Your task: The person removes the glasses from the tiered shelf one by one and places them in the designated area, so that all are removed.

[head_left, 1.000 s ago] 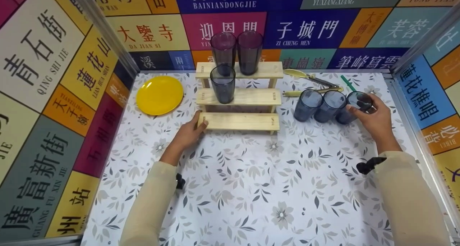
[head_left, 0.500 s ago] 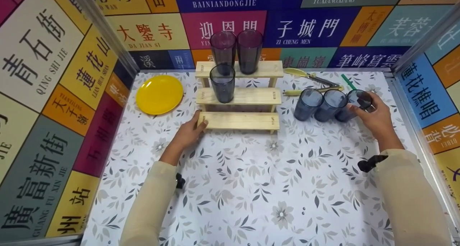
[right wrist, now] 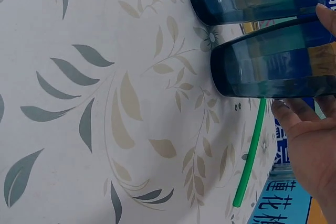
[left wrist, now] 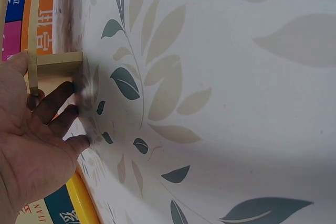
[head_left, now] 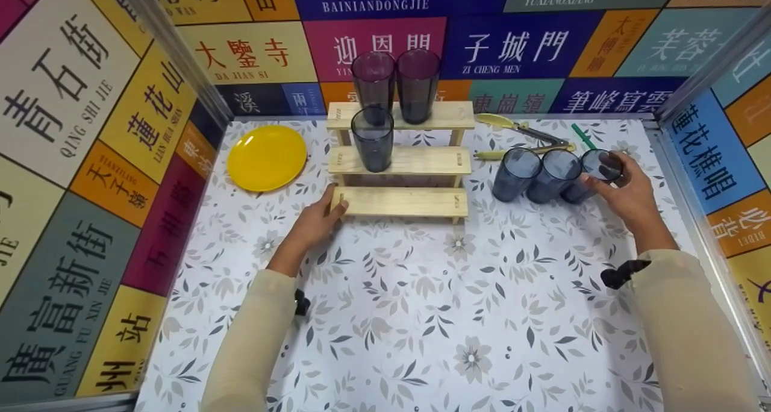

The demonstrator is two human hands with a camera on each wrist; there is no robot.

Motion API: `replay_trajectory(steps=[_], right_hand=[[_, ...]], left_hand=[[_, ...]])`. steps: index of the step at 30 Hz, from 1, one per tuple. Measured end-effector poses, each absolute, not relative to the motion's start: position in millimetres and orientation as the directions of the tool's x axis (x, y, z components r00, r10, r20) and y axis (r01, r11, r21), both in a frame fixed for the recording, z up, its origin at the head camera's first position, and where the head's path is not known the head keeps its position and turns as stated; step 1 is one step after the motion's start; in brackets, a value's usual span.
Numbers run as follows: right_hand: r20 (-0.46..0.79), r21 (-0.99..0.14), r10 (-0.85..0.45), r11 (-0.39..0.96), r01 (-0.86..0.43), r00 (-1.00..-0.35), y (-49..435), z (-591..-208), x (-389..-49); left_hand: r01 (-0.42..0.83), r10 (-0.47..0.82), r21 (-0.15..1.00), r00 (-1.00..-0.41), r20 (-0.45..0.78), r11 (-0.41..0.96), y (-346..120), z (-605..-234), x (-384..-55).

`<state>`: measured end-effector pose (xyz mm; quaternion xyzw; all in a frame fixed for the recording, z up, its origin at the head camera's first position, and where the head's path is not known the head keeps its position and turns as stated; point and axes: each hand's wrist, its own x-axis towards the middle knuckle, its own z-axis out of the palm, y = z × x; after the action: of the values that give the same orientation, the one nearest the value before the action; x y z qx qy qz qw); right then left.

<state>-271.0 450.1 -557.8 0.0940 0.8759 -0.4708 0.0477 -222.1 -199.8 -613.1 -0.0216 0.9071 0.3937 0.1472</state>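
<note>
A three-step wooden rack (head_left: pixel 400 202) stands at the back middle of the table. My left hand (head_left: pixel 316 222) pinches the left end of its lowest step; the left wrist view shows the thumb over the board (left wrist: pixel 60 64) and fingers beneath. Two tall glasses, one of them the right glass (head_left: pixel 418 90), stand on the top step, and another glass (head_left: pixel 373 144) on the middle step's left. To the right, three blue-grey glasses are lined up on the table. My right hand (head_left: pixel 638 201) grips the rightmost glass (right wrist: pixel 273 64) around its side, thumb toward the front. That glass stands beside the middle one (head_left: pixel 554 177).
Behind the three glasses lie tongs (head_left: pixel 536 136) and a green straw (head_left: pixel 583 137). A yellow plate (head_left: pixel 267 158) lies at the back left. Printed panels (head_left: pixel 512 44) wall in the back and both sides of the table (head_left: pixel 421 315).
</note>
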Motion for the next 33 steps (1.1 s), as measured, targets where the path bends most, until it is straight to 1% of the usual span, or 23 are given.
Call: replay_trajectory(steps=[7,12,17,21,25,33], right_hand=[[-0.12,-0.837,0.139,0.519,0.176,-0.983,452.3,-551.8,-266.3],[-0.022,-0.857,0.167,0.505,0.105,-0.986,449.0,-542.7,-265.6],[0.068,-0.846,0.168,0.532,0.033,-0.983,436.1,-529.7,-267.8],[0.117,-0.824,0.146,0.567,-0.014,-0.982,416.4,-515.6,-270.4],[0.133,-0.809,0.107,0.585,-0.046,-0.985,393.4,-502.7,-272.2],[0.188,-0.811,-0.007,0.562,-0.159,-0.982,346.1,-482.7,-271.9]], left_hand=[[-0.158,0.084,0.711,-0.953,-0.292,0.685,-199.7,-611.8,-220.7],[-0.16,0.085,0.705,-0.951,-0.299,0.691,-199.7,-610.5,-220.0],[-0.159,0.089,0.704,-0.949,-0.302,0.692,-200.3,-609.4,-220.5],[-0.145,0.095,0.708,-0.953,-0.288,0.691,-200.9,-608.6,-220.6],[-0.126,0.103,0.706,-0.957,-0.272,0.697,-200.9,-607.9,-220.0],[-0.108,0.111,0.702,-0.96,-0.258,0.704,-200.5,-608.3,-219.5]])
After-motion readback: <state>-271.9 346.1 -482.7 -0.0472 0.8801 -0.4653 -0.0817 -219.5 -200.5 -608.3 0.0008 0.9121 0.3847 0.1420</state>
